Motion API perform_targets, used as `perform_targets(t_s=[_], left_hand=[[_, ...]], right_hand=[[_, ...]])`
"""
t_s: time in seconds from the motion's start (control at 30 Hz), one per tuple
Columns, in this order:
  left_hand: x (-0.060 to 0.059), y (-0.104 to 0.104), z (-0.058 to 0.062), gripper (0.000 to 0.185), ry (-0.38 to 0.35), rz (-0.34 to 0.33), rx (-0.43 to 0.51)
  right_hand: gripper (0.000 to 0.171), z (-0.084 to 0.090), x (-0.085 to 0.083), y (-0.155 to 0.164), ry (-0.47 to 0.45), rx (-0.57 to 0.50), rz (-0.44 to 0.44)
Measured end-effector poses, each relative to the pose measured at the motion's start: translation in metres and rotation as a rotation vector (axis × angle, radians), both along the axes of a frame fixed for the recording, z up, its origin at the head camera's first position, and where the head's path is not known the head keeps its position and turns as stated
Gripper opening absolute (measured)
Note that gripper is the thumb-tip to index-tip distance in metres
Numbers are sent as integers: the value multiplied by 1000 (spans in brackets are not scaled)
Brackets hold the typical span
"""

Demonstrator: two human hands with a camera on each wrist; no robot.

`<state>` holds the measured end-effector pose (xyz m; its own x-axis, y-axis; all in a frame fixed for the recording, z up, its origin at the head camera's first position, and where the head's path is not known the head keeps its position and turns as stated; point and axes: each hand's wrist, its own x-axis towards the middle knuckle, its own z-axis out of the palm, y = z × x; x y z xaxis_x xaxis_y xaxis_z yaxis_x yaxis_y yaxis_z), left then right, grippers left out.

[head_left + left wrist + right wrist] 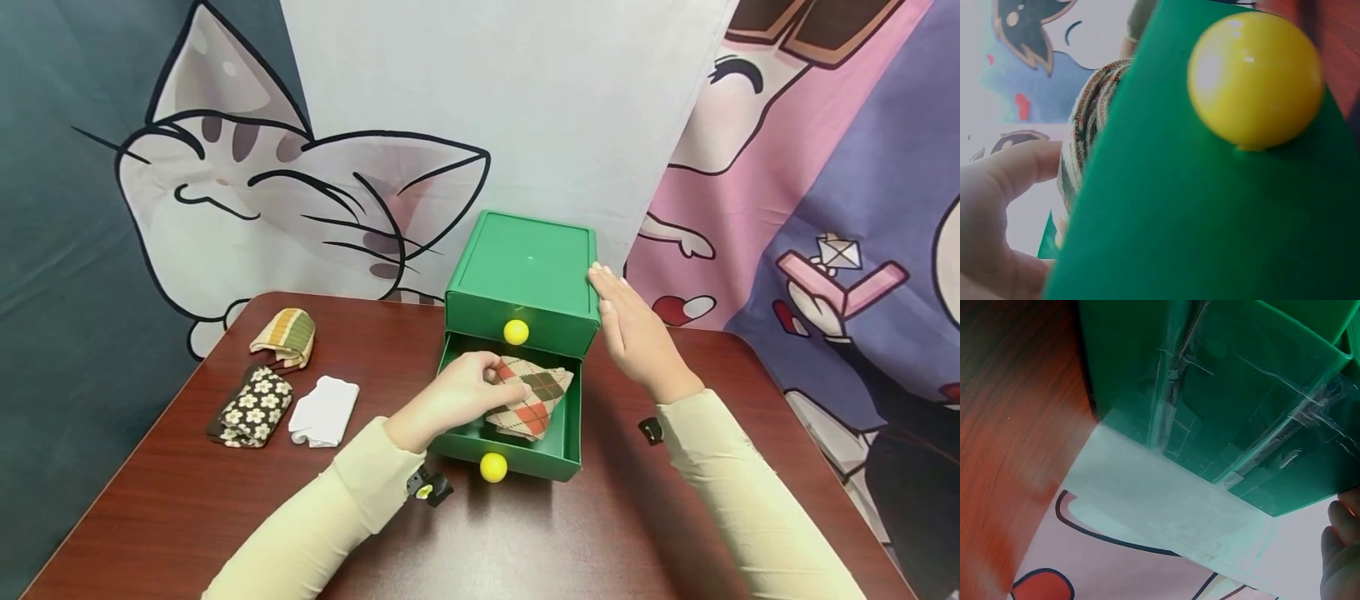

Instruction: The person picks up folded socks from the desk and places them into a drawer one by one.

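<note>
Right now the argyle sock (534, 397) is lying inside the open lower drawer (568, 433) of the green box (525, 279), its long axis running slantwise from the drawer's front left toward its back right. The left hand (457, 396) is reaching in from the near left and is curling its fingers over the sock's left end — so the sock is sitting just beyond and to the right of that hand. The left wrist view is showing the drawer front, its yellow knob (1255, 78) and the sock's folded edge (1088, 122) just past a fingertip.

The right hand (633, 329) is farther off, resting flat against the box's right side with fingers straight and holding nothing — it is touching the box near its top corner, well above the sock.

On the table (187, 517), off to the left and well apart from the box, 3 more folded socks are lying: a striped one (285, 336), a flowered one (251, 408) and a white one (325, 412).
</note>
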<state>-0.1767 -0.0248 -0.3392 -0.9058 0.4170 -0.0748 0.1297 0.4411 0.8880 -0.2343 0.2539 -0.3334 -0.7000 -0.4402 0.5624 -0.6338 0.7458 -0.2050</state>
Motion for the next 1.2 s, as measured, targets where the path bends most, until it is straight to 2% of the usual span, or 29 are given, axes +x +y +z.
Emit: perform_targets(t_s=[0.13,0.3,0.4,0.63,0.87,1.0,1.1,1.2], left_hand=[[-2,8,-5,34,5,-16,-53],[-5,15,-8,28,-8,-75,-102],[-7,17,-9,37,-12,-98,-132],[-8,19,-11,43,8,-129,-199],[-1,20,-8,27,104,-77,-282],[2,21,-7,34,156,-54,-276],[4,23,-7,36,142,-57,-265],[5,24,-7,36,86,-64,-263]], right_hand=[[47,0,0,-1,-4,-2,1],[47,0,0,-1,-1,-2,3],[47,1,0,0,1,1,-2],[47,1,-1,1,-3,-5,-1],[47,0,-2,1,-3,-6,9],[47,0,-2,1,-7,-9,8],[47,0,-1,1,-12,-13,4],[47,-1,-1,1,-18,-16,4]])
